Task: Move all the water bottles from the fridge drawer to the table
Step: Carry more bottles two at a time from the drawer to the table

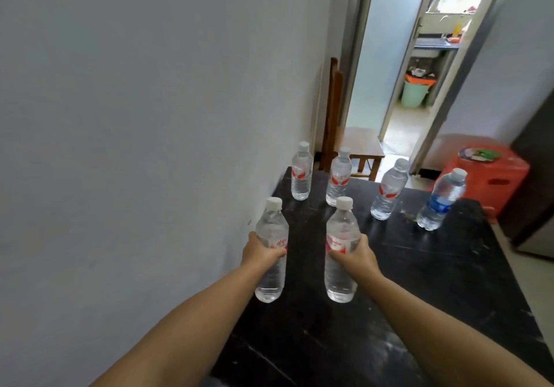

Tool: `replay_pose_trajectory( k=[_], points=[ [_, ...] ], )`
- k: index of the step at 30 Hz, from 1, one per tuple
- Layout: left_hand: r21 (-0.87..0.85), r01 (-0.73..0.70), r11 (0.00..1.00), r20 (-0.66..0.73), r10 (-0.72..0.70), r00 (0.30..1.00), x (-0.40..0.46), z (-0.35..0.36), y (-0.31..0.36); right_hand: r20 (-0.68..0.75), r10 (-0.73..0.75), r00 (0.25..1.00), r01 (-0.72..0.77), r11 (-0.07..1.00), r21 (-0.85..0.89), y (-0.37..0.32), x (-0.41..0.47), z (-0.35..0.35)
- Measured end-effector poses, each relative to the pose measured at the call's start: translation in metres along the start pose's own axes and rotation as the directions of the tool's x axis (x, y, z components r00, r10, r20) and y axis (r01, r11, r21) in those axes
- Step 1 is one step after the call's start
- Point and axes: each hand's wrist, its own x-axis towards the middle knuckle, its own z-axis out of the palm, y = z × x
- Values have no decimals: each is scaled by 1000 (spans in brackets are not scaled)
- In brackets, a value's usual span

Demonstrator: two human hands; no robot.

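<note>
Plain grey-white walls, an open doorway out to a kitchen at the back, and a scuffed black table (434, 281) pushed up against the wall. Four clear plastic water bottles already standing upright at the table's far end: three red-labelled ones with white caps (301, 173) (339, 178) (389, 190), plus a blue-labelled one (440, 203) nearest the far right corner, all apart from each other. Two more coming in now, mid-table: left hand (260, 253) wrapped round a red-labelled bottle (271, 250) near the wall-side edge, right hand (358, 256) wrapped round another red-labelled bottle (341, 250) just beside it toward the table's middle. Both upright, bases low over or maybe already on the tabletop, hard to call from this angle. So probably six delivered once these get let go. No fridge drawer in view, so no way to say how many are left. Beyond the table's far edge, a wooden chair (356, 143) and a red plastic stool (491, 173).
</note>
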Motion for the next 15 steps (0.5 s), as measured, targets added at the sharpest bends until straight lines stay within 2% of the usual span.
replay_pose_trajectory(
  k=[3, 7, 11, 15],
  points=[
    [-55, 8, 998, -28, -10, 1000, 28, 15, 14, -18, 36, 999, -34, 995, 91, -1, 32, 1],
    [-133, 59, 989, -59, -67, 996, 67, 26, 39, -20, 49, 999, -46, 990, 131, -11, 77, 3],
    [-144, -43, 989, -14, 42, 999, 106, 38, 54, -33, 23, 999, -16, 984, 179, -18, 114, 8],
    [-185, -150, 971, -24, 148, 989, 127, 56, 55, -26, -2, 1000, 6, 982, 189, -12, 135, 19]
  ],
)
